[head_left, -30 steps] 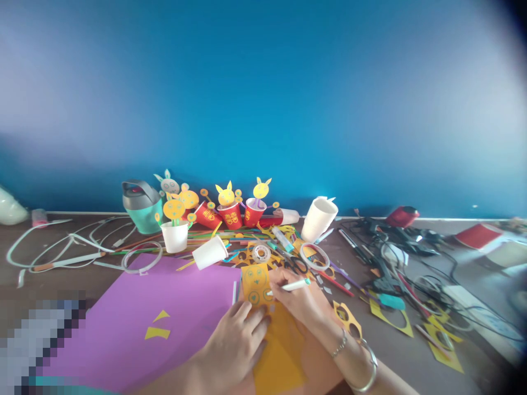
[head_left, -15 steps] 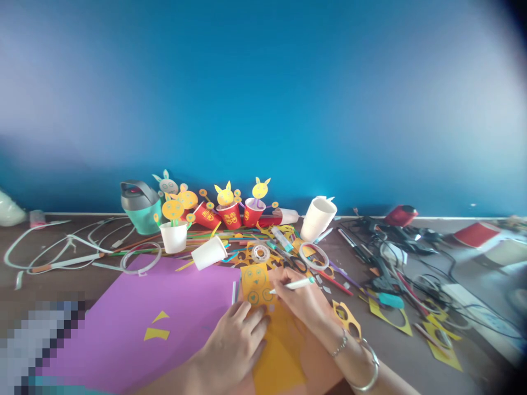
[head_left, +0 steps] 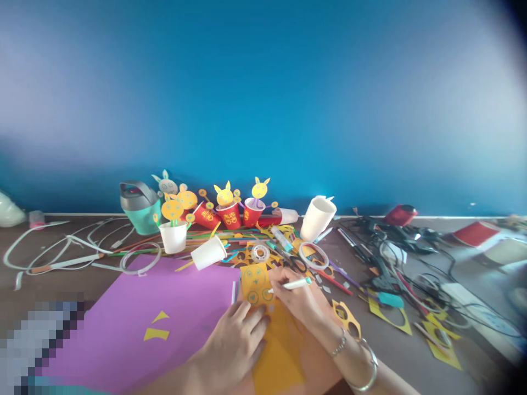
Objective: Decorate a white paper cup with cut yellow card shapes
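My right hand (head_left: 295, 293) grips a white marker (head_left: 296, 283) with a teal end, its tip on a yellow-orange sheet of paper (head_left: 280, 351). Green outlines are drawn on that paper: a round face above and two smaller circles below it. Flat across the paper's left side rests my left hand (head_left: 236, 343), fingers spread and holding nothing. A purple sheet (head_left: 177, 296) lies to the left, with small yellow scraps (head_left: 156, 333) on it. Just beyond the drawing are a roll of tape (head_left: 260, 253) and scissors (head_left: 295, 263), partly covered by other items.
Paper-cup figures with yellow animal heads stand at the back, in a white cup (head_left: 173, 237) and red cups (head_left: 229, 215). A white cup (head_left: 208, 253) lies tipped over. Stacked white cups (head_left: 318, 218) lean behind. Cables and a glue gun (head_left: 382, 277) crowd the right, with cut yellow scraps (head_left: 391, 315).
The marker tip has shifted very slightly left around the lower right circle, and its rear end has moved a little left. My left hand stays in place.
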